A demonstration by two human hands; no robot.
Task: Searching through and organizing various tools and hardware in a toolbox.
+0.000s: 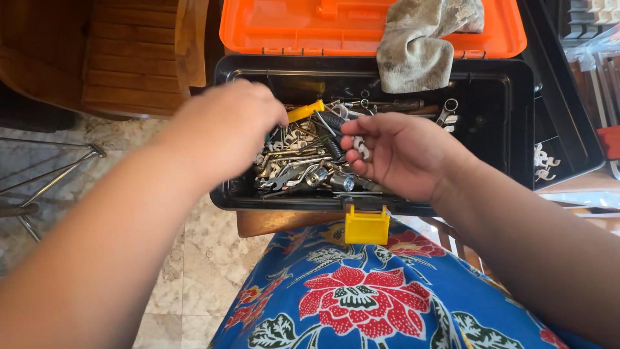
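While both hands are working over the black toolbox (504,116), the right hand (400,152) is cupping small white clips (359,147), fingers curled loosely around them, above the box's front edge. Left hand (226,126) is dipping toward the left wall; grip unclear. Clips are looking light, stiff, slippery: best pinched by their sides. Metal hardware (303,171) is lying heaped below.

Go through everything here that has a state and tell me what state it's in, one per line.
Toolbox: open, full of metal tools.
Lid: swung back, orange.
Latch: undone, hanging down in front.
Rag: crumpled, draped over the lid's edge.
Left hand: inside the box, over the tools.
Right hand: cupped, holding small white clips.
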